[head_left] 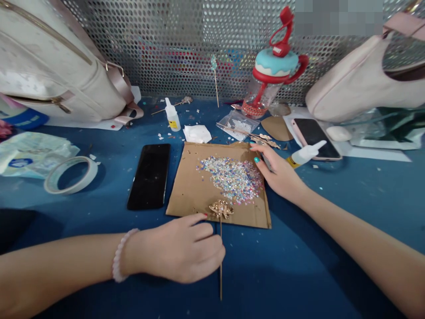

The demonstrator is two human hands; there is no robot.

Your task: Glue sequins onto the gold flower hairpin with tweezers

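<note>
A gold glittery ornament (pixel 221 209) on a thin wooden stick (pixel 221 283) rests at the near edge of a cardboard sheet (pixel 189 190). My left hand (pixel 181 248) lies over the stick below the ornament, fingers curled round it; its index finger stretches to the cardboard, and the thumb is hidden. Loose mixed sequins (pixel 232 177) form a pile on the cardboard. My right hand (pixel 280 173) touches the cardboard's far right corner with index finger and thumb apart, beside the sequins; its other fingers are partly hidden.
Left of the cardboard lie a black phone (pixel 149 177) and a tape roll (pixel 71 175). Glue bottles stand behind (pixel 172 117) and lean right (pixel 307 154). A lidded cup (pixel 265 84) stands before a perforated metal panel (pixel 166 48). Bags flank the table.
</note>
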